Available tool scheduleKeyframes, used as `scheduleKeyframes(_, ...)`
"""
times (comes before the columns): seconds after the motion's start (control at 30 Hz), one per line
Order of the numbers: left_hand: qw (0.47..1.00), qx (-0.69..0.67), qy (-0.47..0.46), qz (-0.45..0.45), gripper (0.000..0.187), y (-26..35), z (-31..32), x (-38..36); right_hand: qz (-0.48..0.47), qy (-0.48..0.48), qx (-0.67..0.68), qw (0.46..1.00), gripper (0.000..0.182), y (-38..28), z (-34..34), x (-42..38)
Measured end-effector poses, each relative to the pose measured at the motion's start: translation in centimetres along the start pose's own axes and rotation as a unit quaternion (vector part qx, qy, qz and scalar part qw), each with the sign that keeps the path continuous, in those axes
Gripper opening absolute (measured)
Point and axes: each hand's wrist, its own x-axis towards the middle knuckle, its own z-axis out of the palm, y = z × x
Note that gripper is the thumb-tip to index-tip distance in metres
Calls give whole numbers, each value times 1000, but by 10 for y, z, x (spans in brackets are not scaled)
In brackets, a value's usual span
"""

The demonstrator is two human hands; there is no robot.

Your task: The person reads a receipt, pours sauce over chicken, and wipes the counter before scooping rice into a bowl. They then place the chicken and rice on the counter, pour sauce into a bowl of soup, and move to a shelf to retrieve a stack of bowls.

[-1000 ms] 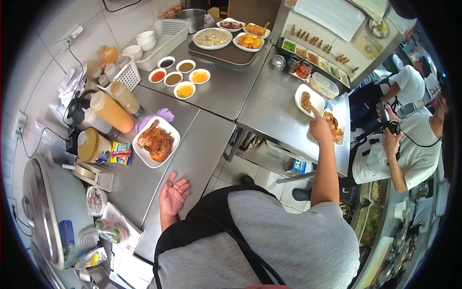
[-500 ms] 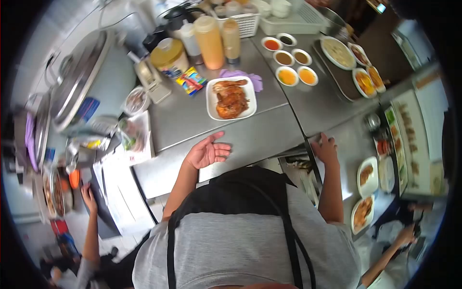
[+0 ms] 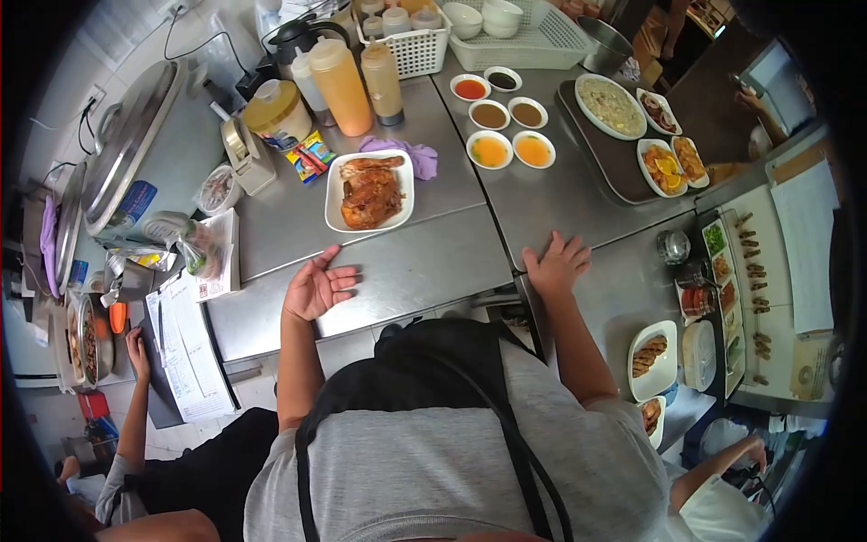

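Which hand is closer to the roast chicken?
The left hand, just on the person's side of the roast chicken; the right hand is farther off, to the right.

six sauce bowls (image 3: 489,151), four dishes (image 3: 664,169) on brown tray (image 3: 617,163)

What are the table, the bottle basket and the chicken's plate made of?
Table: metal, probably stainless steel; it's grey with a soft, blurry shine.
Bottle basket: probably white plastic, with rows of little holes.
Plate: smooth, glossy white, maybe ceramic or hard plastic.
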Motion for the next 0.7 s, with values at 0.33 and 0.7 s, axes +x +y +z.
scheduleKeyframes(0.33, 998, -15, 2, -56, 55, 7, 3, 8, 13, -50, 33, 998, 69, 2, -16, -4)
scheduleKeyframes(0.7, 997, -15, 29, -65, 57, 6, 2, 8, 7, -75, 41, 996, 71, 0, -22, -5)
